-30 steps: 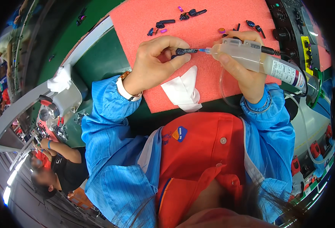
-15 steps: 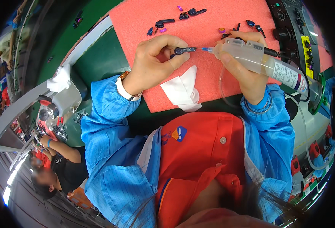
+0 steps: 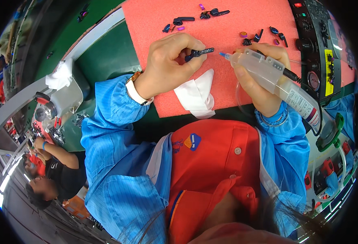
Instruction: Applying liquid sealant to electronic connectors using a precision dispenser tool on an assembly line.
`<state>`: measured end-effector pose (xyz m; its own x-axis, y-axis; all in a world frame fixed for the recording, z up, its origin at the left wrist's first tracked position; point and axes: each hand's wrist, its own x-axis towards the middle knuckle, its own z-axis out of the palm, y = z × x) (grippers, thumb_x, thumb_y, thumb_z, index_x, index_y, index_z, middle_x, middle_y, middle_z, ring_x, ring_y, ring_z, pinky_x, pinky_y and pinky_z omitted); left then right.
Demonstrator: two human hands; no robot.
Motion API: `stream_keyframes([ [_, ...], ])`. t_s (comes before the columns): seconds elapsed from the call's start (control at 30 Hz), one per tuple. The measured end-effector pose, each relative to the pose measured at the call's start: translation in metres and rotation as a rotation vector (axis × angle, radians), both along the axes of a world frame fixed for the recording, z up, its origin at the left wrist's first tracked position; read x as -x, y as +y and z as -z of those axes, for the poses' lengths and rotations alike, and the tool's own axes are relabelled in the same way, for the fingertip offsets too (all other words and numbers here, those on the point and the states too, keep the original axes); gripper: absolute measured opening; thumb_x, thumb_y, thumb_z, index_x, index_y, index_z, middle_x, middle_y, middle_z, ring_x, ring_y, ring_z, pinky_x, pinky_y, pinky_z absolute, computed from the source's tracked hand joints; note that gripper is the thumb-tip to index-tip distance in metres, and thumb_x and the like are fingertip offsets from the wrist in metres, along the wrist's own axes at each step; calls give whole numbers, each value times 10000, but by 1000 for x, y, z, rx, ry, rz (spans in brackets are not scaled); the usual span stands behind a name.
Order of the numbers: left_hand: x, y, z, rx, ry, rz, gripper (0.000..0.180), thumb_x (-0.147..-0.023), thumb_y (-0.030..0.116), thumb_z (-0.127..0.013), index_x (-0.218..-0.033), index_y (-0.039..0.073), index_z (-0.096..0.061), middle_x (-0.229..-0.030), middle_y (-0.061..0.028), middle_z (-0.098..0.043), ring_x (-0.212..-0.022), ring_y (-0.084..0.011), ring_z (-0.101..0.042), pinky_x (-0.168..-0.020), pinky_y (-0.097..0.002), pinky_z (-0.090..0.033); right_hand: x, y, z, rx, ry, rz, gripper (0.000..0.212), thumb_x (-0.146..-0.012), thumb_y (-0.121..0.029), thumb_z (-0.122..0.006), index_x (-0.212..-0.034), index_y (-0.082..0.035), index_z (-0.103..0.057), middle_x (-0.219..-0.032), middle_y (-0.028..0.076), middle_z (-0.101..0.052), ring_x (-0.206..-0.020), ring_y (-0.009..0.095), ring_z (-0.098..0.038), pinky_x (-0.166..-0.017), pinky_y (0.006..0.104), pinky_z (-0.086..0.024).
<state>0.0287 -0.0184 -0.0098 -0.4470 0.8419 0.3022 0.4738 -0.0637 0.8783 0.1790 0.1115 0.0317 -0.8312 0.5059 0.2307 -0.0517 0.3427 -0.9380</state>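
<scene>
My left hand (image 3: 173,61) is closed, pinching a small dark earbud part (image 3: 203,52) between thumb and fingertips, its slim stem pointing right. Wrapped in my right hand (image 3: 266,77) is a translucent glue dispensing syringe (image 3: 286,87) with a label, a black cable and a green-rimmed rear end. Its blue needle tip (image 3: 223,54) lies just right of the stem's end, apart from it by a small gap. Both hands are over a pink foam mat (image 3: 146,24). A folded white cloth (image 3: 195,93) lies on the mat below them.
Several dark earbud parts (image 3: 183,19) and small purple pieces (image 3: 202,6) lie along the mat's far side. A black control box (image 3: 309,36) with knobs and a gauge stands at right. Left are a clear dispenser bottle (image 3: 67,95) and white tissue (image 3: 60,77). Another person (image 3: 61,175) works at far left.
The held part's stem has tilted slightly upward. The syringe has turned so its rear end sits lower, its tip moving slightly right. The whole view has shifted a little.
</scene>
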Motion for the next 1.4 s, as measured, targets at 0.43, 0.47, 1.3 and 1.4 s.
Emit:
stream_keyframes([
  [0.43,1,1,-5,59,-144,21,159,-665,11,-675,-798,51,-598,-646,-6,-531,-555,-75,-479,-468,-196,-371,-2,6,6,310,-68,-23,419,-729,-62,-673,-1055,16,-423,-905,114,-582,-873,190,-593,-736,266,-489],
  [0.47,0,1,-5,57,-150,25,161,-664,11,-675,-799,53,-598,-644,-5,-529,-555,-75,-477,-468,-198,-370,-1,5,6,323,-63,-23,418,-728,-63,-674,-1053,16,-424,-912,116,-580,-869,189,-594,-738,264,-488],
  [1.3,2,0,-3,41,-95,70,160,-661,-8,-664,-795,41,-590,-666,-24,-552,-564,-98,-508,-478,-210,-387,1,7,9,209,-131,-27,382,-763,-129,-626,-1053,9,-418,-910,134,-582,-770,172,-590,-626,239,-468],
  [1.4,2,0,-3,39,-85,68,163,-660,-11,-666,-794,40,-588,-669,-24,-554,-568,-99,-511,-481,-209,-389,1,9,9,198,-144,-25,381,-762,-132,-628,-1049,6,-420,-904,134,-586,-764,170,-591,-617,236,-467],
])
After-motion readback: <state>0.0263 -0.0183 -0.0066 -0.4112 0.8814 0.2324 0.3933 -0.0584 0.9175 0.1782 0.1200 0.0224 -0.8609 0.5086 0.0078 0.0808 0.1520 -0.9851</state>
